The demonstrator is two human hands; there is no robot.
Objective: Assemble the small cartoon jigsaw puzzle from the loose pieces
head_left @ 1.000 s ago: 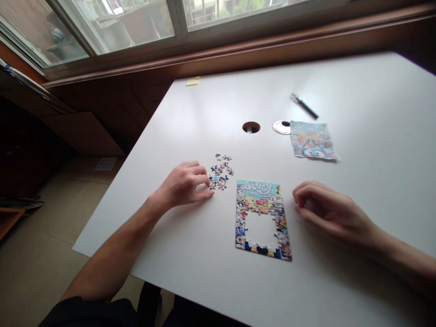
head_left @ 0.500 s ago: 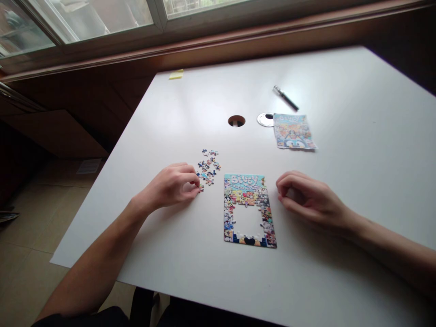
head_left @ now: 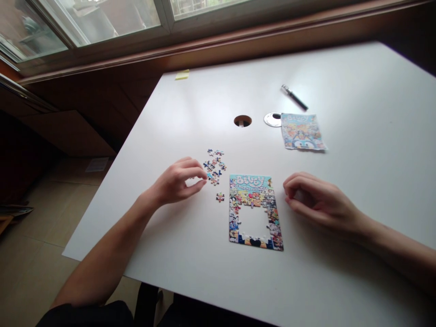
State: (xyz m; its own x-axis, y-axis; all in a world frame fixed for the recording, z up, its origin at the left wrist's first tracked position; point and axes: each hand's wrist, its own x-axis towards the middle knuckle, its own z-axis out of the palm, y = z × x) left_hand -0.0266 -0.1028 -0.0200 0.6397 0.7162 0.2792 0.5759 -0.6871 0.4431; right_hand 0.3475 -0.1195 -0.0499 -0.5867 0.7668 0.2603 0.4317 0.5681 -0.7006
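A partly assembled jigsaw puzzle (head_left: 252,190) lies on the white table, with a gap in its lower middle. To its upper left is a loose pile of small pieces (head_left: 215,165). One separate piece (head_left: 220,197) rests between the pile and the puzzle's left edge. My left hand (head_left: 184,180) is at the pile's left side, thumb and index finger slightly apart with nothing visible between them. Right of the puzzle, my right hand (head_left: 309,200) rests on the table with fingers curled and tips together; anything inside them is hidden.
Farther back on the table (head_left: 190,118) are a crumpled picture sheet (head_left: 303,131), a metal disc (head_left: 272,119), a round hole (head_left: 243,121) and a black pen (head_left: 294,97). A yellow note (head_left: 182,74) sticks at the far left corner.
A single piece now lies apart, below the pile. My left hand's fingertips have parted a little and moved up relative to the puzzle. The whole view has shifted slightly.
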